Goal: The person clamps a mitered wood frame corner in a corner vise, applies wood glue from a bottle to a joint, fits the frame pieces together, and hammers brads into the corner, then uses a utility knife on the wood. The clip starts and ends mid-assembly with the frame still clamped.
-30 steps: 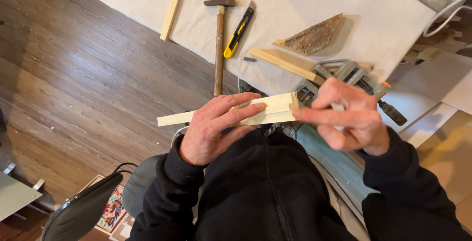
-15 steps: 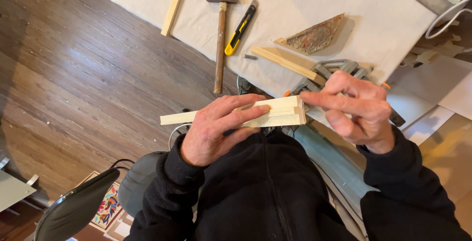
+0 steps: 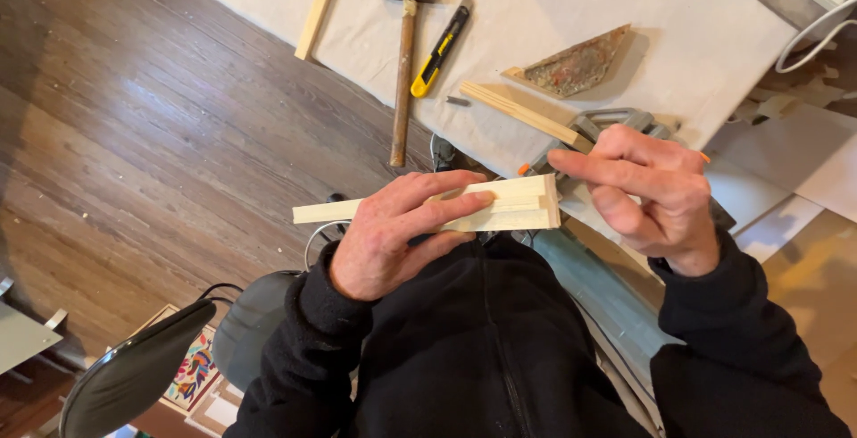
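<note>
My left hand [image 3: 397, 233] grips a bundle of pale wooden strips [image 3: 513, 206], held level in front of my chest, fingers wrapped over the top. My right hand [image 3: 647, 192] hovers at the right end of the strips, its index finger pointing left and touching the cut ends; the other fingers are curled and hold nothing. Black sleeves cover both arms.
A white cloth [image 3: 553, 9] covers the work surface above. On it lie a hammer [image 3: 403, 63], a yellow utility knife [image 3: 439, 52], a long wooden strip [image 3: 320, 5], more strips [image 3: 522, 112], a triangular stained board [image 3: 576, 65] and a grey tool [image 3: 616, 124]. Wooden floor lies at left.
My right hand has moved left and up to the strips' right end, its index finger now on the cut ends. My left hand keeps its hold.
</note>
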